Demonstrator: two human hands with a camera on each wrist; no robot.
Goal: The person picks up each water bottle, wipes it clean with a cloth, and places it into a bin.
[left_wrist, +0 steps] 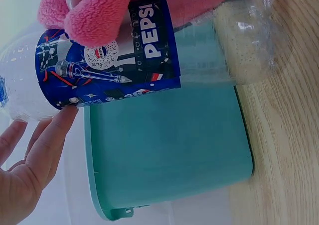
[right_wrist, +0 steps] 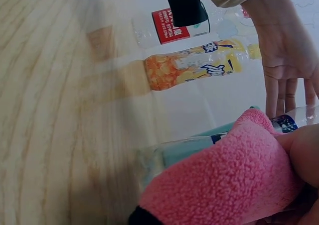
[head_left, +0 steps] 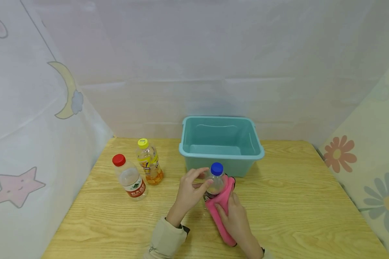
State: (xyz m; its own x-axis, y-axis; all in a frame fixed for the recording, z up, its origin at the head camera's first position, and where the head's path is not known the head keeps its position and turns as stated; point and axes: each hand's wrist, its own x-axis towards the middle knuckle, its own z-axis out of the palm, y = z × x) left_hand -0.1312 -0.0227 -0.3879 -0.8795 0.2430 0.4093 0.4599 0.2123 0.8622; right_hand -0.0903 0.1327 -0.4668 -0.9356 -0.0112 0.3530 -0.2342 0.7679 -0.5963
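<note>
A clear Pepsi bottle (head_left: 218,185) with a blue cap stands on the table, its dark blue label (left_wrist: 107,56) plain in the left wrist view. My left hand (head_left: 190,189) is at the bottle's upper left side; its fairly straight fingers (left_wrist: 52,145) reach the bottle near the top of the label. My right hand (head_left: 238,219) grips a fluffy pink cloth (head_left: 223,212) and presses it against the bottle's right side. Part of the label is hidden behind the cloth in the head view.
A teal plastic bin (head_left: 222,157) stands just behind the bottle. To the left are a red-capped water bottle (head_left: 131,180) and a yellow-capped bottle (head_left: 150,163) with some orange liquid at its base. Printed sheets (head_left: 188,72) enclose the wooden table (head_left: 298,201).
</note>
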